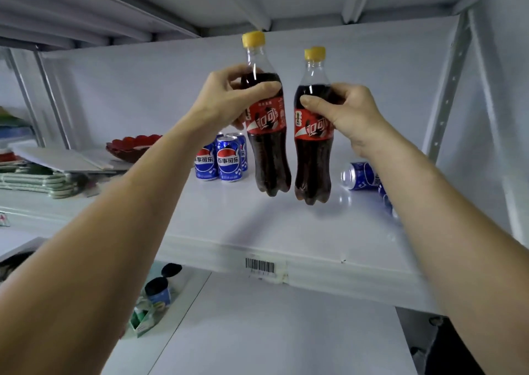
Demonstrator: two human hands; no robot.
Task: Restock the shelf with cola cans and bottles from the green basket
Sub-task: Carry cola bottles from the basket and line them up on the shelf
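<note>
My left hand [229,100] grips a cola bottle [267,145] with a yellow cap and red label, held upright above the white shelf [257,217]. My right hand [346,111] grips a second cola bottle [313,157] beside it; a second yellow cap shows just behind its cap. Both bottle bases hang just over the shelf surface. Behind the left bottle stand three blue cola cans [227,160] upright in a cluster. To the right a blue can [360,175] lies on its side, and another blue can [385,200] is partly hidden by my right forearm. The green basket is out of view.
A dark red scalloped bowl [131,145] sits on the shelf at the left, next to flat white boards [60,160] and folded green-striped cloths [34,181]. Metal uprights [446,88] frame the shelf at right. The lower shelf holds small boxes and dark-lidded jars [157,291].
</note>
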